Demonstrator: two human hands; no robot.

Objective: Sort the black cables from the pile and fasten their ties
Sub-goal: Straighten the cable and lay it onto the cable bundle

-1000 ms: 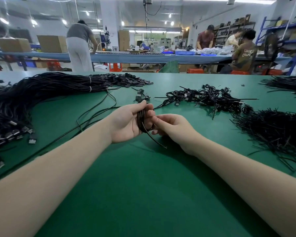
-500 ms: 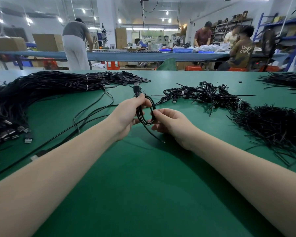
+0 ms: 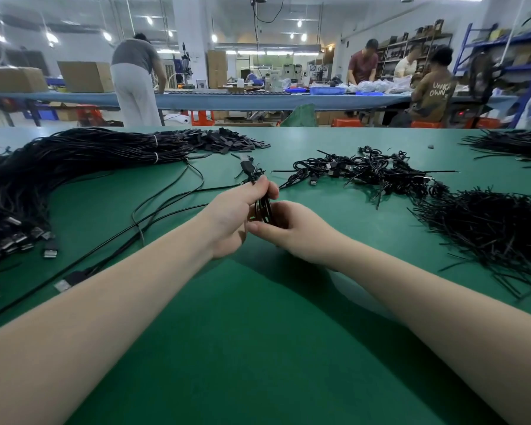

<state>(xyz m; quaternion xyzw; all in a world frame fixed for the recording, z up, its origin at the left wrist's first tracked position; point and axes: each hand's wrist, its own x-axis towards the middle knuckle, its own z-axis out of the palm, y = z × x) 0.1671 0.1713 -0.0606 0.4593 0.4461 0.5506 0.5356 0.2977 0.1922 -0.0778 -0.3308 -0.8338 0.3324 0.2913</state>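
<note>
A coiled black cable (image 3: 263,210) is held between both hands above the middle of the green table (image 3: 258,348). My left hand (image 3: 233,216) grips the coil from the left, and the cable's plug end (image 3: 247,167) sticks up past its fingers. My right hand (image 3: 292,231) is closed on the coil's right and lower side. A big pile of uncoiled black cables (image 3: 59,167) lies at the left. Coiled, tied cables (image 3: 368,173) lie behind the hands at the right. A heap of black ties (image 3: 497,228) sits at the far right.
Loose cables (image 3: 154,216) trail from the left pile toward my left arm, with USB plugs (image 3: 51,248) at the pile's near end. Another black bundle (image 3: 515,145) lies at the far right back. Several people work at a long table (image 3: 258,99) beyond.
The coil has been squeezed from an open loop into a flat bundle. Both hands have closed tighter around it, and the dangling tail below the hands is no longer visible.
</note>
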